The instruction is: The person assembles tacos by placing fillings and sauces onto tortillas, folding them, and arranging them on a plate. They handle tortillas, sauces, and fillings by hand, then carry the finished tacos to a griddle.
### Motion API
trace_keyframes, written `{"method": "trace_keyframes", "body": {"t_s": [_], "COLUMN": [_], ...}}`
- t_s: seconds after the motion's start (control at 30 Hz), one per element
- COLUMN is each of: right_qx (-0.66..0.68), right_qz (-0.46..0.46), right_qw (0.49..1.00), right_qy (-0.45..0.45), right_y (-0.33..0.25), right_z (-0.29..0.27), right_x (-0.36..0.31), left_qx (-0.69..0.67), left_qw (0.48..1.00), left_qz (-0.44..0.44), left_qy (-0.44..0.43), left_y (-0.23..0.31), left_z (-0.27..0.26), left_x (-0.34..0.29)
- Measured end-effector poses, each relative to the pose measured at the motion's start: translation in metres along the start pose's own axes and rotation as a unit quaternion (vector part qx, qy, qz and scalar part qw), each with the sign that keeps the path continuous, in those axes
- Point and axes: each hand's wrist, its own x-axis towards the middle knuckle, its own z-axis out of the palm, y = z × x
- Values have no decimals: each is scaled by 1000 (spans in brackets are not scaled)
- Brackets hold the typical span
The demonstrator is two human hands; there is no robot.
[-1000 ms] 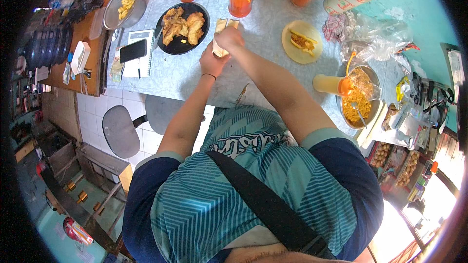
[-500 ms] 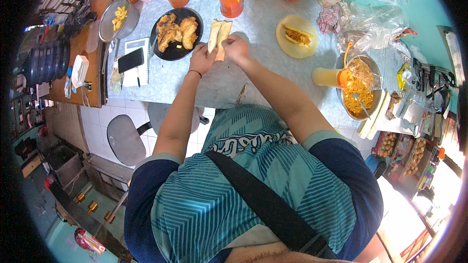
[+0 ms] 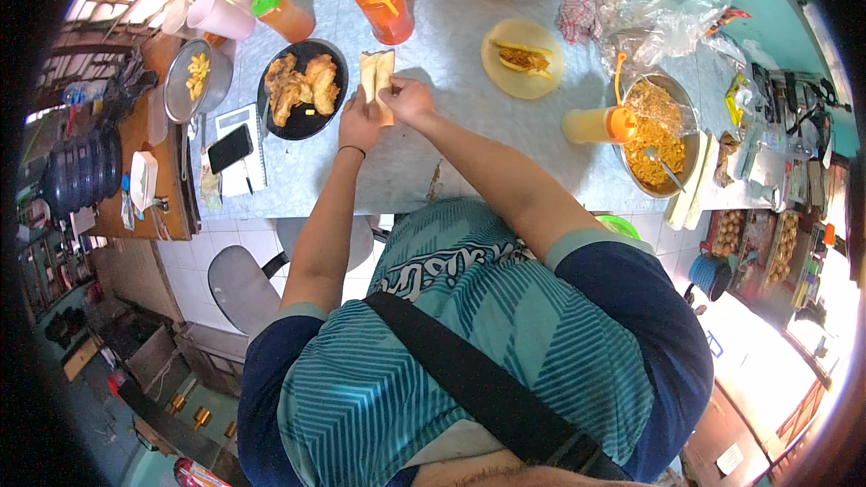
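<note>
My left hand [image 3: 360, 124] and my right hand [image 3: 409, 101] hold a rolled flatbread wrap [image 3: 369, 72] with light brown paper [image 3: 386, 117] around or behind it. Fingers of both hands are closed on its sides, so part of it is hidden. To the left of it is a black plate [image 3: 302, 133] with golden fried pieces, likely chicken [image 3: 320, 79]. A round flatbread [image 3: 505, 86] lies flat at the right, topped with a strip of orange-brown filling [image 3: 528, 60]. Behind my hands stands a bottle of orange-red sauce [image 3: 386, 13].
At the right, a squeeze bottle [image 3: 591, 125] lies against a metal bowl [image 3: 695, 140] of orange-yellow food with a spoon. On the left are a phone [image 3: 230, 149] on a notebook, a metal bowl of yellow pieces [image 3: 196, 79] and a pink cup [image 3: 221, 16]. Clear plastic bags [image 3: 663, 13] crowd the back right.
The whole view has shifted, with the table's things now further left. Both hands still hold the wrap, which stands more upright in the picture, and my right fingers have moved across its front.
</note>
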Motion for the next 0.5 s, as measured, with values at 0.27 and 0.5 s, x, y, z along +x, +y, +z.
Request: {"method": "trace_keyframes", "body": {"t_s": [0.27, 0.5], "right_qx": [85, -61], "right_qz": [89, 92], "right_qw": [965, 870], "right_qy": [232, 481], "right_y": [58, 112], "right_z": [-106, -184], "right_x": [-62, -45], "left_qx": [78, -214], "left_qw": [991, 974], "left_qz": [52, -4], "left_qy": [92, -75], "left_y": [33, 118], "left_z": [-8, 73], "left_x": [-11, 33]}}
